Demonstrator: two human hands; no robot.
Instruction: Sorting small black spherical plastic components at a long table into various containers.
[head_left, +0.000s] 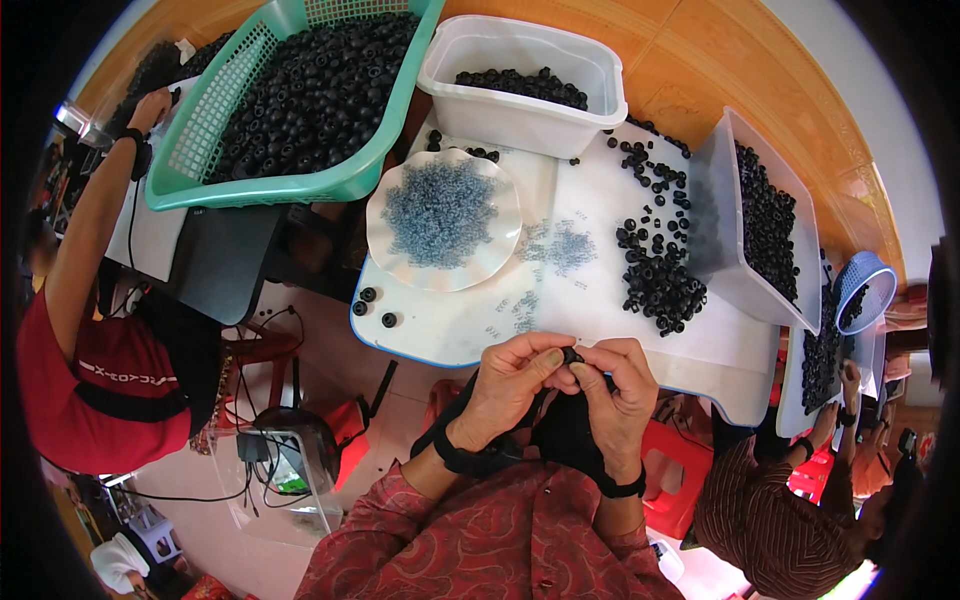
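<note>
Both hands meet above my lap, just off the near edge of the white table (450, 335). My left hand (510, 385) pinches a small black plastic part (571, 355) between thumb and fingertips. From the other side, my right hand (618, 395) closes its thumb and fingers on the same part; its fingertips hide much of it. Beyond my hands a white scalloped plate (390, 255) bears a heap of small metal springs (440, 213). Loose springs (560, 250) lie beside it on the table. To their right is a pile of small black parts (662, 295).
A green basket (290, 188) full of black parts stands far left, a white tub (500, 125) at the back. A translucent bin (740, 280) of black parts stands right, with a blue basket (866, 290) beyond. People work at left (110, 380) and right (775, 510).
</note>
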